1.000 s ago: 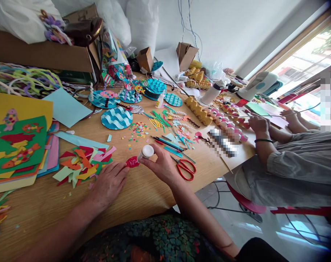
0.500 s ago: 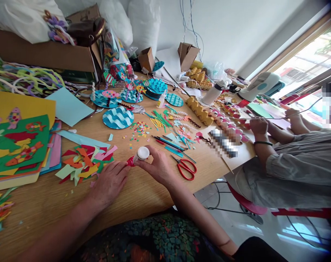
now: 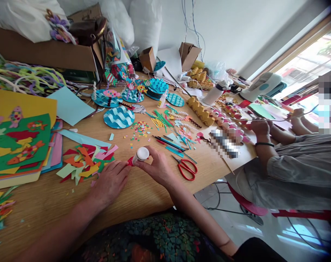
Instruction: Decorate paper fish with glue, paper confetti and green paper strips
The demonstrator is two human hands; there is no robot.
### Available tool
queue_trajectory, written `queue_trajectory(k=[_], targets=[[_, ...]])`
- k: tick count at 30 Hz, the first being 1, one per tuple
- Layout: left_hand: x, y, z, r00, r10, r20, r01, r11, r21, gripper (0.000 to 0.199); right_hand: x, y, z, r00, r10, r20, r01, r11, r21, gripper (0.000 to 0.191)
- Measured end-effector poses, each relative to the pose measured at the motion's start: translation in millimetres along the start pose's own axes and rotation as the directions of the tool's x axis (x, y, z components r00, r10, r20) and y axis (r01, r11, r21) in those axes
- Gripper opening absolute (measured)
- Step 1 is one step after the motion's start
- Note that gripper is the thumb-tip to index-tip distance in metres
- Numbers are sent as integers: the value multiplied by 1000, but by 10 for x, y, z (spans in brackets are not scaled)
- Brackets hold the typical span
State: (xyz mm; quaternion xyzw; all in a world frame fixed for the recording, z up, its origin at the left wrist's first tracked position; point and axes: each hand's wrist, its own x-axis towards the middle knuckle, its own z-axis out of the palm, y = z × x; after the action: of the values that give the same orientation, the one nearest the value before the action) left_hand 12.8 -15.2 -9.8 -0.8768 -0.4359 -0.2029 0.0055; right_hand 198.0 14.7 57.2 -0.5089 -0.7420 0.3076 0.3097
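My right hand (image 3: 156, 165) grips a small white bottle (image 3: 140, 155), tipped over so that its round white base points up towards me. The bottle's lower end is at a small red paper piece (image 3: 131, 161) on the table, and its tip is hidden. Fingers together, my left hand (image 3: 112, 181) holds the red piece from the left at its edge. To the left of it lies a heap of coloured paper scraps (image 3: 85, 160). Red-handled scissors (image 3: 187, 169) lie partly spread to the right of my right hand.
Beyond my hands are paper confetti (image 3: 140, 128), pencils (image 3: 169, 143) and a wavy blue disc (image 3: 119, 117). Stacked paper sheets with fish cut-outs (image 3: 31, 125) lie left. A co-worker's hand (image 3: 260, 128) is at the right, near painted egg-carton strips (image 3: 225, 127).
The view has shifted very slightly. Both hands, the bottle and the red paper piece stay in practically the same place.
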Motion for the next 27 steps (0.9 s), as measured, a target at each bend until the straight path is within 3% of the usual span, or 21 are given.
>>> queue_trajectory(k=[9,14,20,27], targets=[[-6,-8,11,1000,7,9,-7,1000,12,24,28,15,-47,999,3,-32,-3,1000,6,24],[6,-7,-5,1000,29,-2,-29,999,27,24,63,21,11,1000,3,11,-3,999,34,24],[17,-12,-9,997,69,-34,-66,995,73,25,155,30,58,999,-3,-32,4,1000,28,23],[12,-10,-14,999,34,3,-34,999,40,26,86,21,28,1000,-7,-4,7,1000,20,24]])
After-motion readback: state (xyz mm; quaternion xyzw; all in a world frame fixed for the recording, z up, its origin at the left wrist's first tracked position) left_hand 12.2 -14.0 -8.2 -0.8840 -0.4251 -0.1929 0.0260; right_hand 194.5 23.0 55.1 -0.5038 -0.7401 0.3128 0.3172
